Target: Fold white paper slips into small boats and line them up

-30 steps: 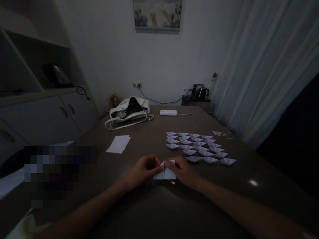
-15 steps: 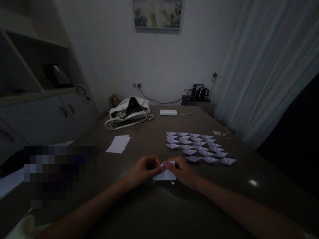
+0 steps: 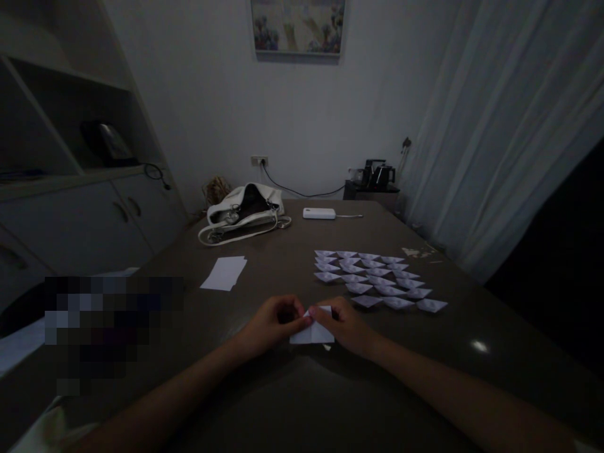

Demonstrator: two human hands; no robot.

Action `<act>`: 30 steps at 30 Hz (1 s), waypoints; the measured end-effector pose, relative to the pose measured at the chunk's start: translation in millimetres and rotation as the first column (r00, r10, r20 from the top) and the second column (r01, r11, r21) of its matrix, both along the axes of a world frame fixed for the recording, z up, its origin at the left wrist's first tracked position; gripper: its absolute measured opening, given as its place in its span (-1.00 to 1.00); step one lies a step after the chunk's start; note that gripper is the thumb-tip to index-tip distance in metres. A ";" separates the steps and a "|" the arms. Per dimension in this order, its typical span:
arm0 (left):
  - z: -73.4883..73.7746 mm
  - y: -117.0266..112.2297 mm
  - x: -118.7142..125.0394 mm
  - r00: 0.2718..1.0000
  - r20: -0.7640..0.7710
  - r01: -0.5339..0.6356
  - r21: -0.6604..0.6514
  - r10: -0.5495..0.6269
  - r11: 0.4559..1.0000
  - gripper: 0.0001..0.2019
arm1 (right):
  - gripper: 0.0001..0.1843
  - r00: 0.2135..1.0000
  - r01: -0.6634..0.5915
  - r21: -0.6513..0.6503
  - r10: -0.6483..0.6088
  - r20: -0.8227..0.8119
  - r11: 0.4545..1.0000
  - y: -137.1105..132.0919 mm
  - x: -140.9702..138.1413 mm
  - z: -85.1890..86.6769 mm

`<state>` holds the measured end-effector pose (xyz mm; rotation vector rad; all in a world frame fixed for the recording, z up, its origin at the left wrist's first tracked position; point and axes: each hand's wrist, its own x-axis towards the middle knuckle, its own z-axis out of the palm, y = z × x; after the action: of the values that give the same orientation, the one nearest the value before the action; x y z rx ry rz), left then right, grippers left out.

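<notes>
Little has moved since a second ago: our hands sit in the same spot, and the paper (image 3: 312, 332) has slipped only slightly toward us. Its long axis runs left to right across our view, the straight bottom edge nearest us, and a small peak points away from us toward the wall. It lies flat on the table (image 3: 292, 402), near the front edge, straight ahead of us.

That table is dark and faintly glossy, in a dim room. Rows of boats (image 3: 377, 280) lie ahead and to the right, well apart from our hands. A stack of sheets (image 3: 224, 273) lies ahead and to the left, with a bag (image 3: 243, 214) and a power bank (image 3: 319, 214) at the far end. Shelves stand on the left, a curtain (image 3: 495, 126) hangs on the right, and a picture (image 3: 298, 26) is on the wall.

Our left hand (image 3: 271, 324) and right hand (image 3: 346, 324) flank the paper, fingertips meeting at its peak and pinched on it; the rest of it spreads out below and between our hands.
</notes>
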<state>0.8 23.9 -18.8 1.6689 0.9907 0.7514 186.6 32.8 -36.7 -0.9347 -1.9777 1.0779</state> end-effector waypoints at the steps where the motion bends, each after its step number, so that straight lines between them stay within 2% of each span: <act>1: 0.1 0.0 0.0 1.000 0.000 0.002 -0.001 -0.002 1.000 -0.69 | -0.54 1.000 0.004 0.005 -0.004 0.002 1.000 0.0 -0.1 -0.1; 12: -3.5 2.0 -0.9 1.000 -0.013 0.018 0.006 -0.018 1.000 -0.72 | -0.54 0.999 0.022 0.023 -0.023 0.030 0.999 0.5 0.1 -1.5; 15: -5.3 2.4 -1.4 1.000 -0.011 0.017 0.016 -0.017 1.000 -0.72 | -0.56 0.997 0.065 0.055 -0.067 0.029 0.996 -0.1 -0.3 -1.6; 19: -5.2 2.3 -1.4 0.999 -0.033 0.003 0.029 -0.002 1.000 -0.73 | -0.70 0.994 0.105 0.085 -0.104 -0.022 0.991 -2.3 -1.1 3.4; 24: -3.6 2.0 -0.3 0.999 -0.038 0.006 0.013 -0.005 1.000 -0.73 | -0.85 0.987 0.107 0.057 -0.099 -0.127 0.993 -2.8 -1.9 7.5; 30: -5.5 2.3 -1.2 0.999 -0.050 0.013 0.022 -0.012 1.000 -0.72 | -0.88 0.987 0.101 0.007 -0.099 -0.126 0.995 -3.9 -2.2 7.0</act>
<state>-0.3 26.3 -24.3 1.7189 1.0092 0.7174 184.4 28.9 -29.6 -0.9259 -1.8142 1.0406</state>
